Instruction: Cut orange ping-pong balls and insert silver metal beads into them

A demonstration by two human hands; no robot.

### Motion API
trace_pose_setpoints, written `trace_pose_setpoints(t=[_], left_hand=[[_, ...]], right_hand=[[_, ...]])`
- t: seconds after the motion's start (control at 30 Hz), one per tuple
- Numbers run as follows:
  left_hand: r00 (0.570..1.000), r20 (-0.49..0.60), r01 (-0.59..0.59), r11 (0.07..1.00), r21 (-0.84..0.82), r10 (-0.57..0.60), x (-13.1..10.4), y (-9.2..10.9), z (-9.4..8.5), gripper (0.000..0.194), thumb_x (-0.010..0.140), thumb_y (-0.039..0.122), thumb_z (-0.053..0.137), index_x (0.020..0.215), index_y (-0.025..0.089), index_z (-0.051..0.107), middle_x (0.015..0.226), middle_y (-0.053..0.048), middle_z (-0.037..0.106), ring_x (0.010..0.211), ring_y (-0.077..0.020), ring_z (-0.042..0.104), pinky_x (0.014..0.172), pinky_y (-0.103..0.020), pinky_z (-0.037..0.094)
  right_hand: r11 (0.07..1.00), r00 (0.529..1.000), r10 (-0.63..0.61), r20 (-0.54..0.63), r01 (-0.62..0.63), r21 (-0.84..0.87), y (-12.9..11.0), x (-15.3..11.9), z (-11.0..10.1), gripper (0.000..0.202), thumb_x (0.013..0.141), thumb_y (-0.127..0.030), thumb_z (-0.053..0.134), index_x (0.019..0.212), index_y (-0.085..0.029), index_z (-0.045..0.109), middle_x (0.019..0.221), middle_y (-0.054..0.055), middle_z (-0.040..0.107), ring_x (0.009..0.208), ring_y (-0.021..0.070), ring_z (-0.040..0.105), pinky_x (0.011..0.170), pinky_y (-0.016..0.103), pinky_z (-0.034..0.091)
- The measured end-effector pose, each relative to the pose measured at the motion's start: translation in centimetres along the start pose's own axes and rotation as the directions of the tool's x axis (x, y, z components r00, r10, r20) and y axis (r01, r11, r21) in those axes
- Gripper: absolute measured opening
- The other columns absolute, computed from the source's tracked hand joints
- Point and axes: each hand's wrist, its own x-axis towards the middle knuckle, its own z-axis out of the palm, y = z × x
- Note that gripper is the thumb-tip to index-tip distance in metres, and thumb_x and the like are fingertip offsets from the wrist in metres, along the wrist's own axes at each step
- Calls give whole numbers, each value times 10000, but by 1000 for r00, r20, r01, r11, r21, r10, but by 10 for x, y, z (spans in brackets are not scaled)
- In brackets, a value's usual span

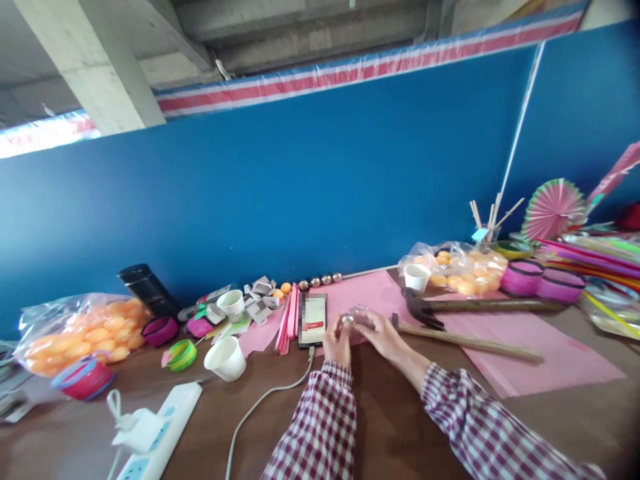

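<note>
Near the middle of the table, my left hand is closed, its fingertips pinching a shiny metal ball. My right hand is just to the right, its fingers closed on a small piece of clear plastic, perhaps a bag, that rises beside the ball. A phone with a cable plugged in lies left of my hands. Behind it, several similar metal balls sit in a row by the blue partition. Pink paper spreads under and behind the hands.
On the right lie a hammer with a dark head and another with a pale wooden handle. Bags of orange balls stand on both sides. Paper cups, a power strip and the phone cable occupy the left.
</note>
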Motion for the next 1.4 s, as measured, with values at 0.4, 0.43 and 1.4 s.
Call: trace_pose_setpoints(t=[0.4, 0.43, 1.4], left_hand=[[1000, 4, -4, 1000, 22, 4, 2, -8, -3, 290, 659, 271, 643, 917, 139, 649, 998, -92, 641, 1001, -214, 552, 905, -359, 404], [1000, 0, -1, 1000, 13, 1, 2, -9, -3, 290, 654, 271, 648, 914, 141, 651, 1003, -92, 639, 1012, -216, 545, 914, -360, 397], [962, 136, 266, 925, -272, -237, -4, 8, 4, 330, 648, 338, 648, 902, 133, 603, 881, -82, 654, 803, -170, 614, 779, -324, 472]], right_hand=[[995, 998, -45, -32, 42, -86, 0, 0, 0, 352, 701, -352, 595, 985, -145, 606, 966, 92, 643, 837, 187, 607, 821, 343, 455], [994, 998, -53, -39, 49, -98, 0, 0, 0, 357, 701, -359, 595, 987, -146, 607, 960, 90, 644, 826, 184, 607, 816, 341, 457], [921, 964, -258, -66, 225, -318, -5, -6, 6, 289, 796, -313, 484, 1045, -191, 566, 1000, 71, 598, 869, 165, 570, 773, 296, 461]])
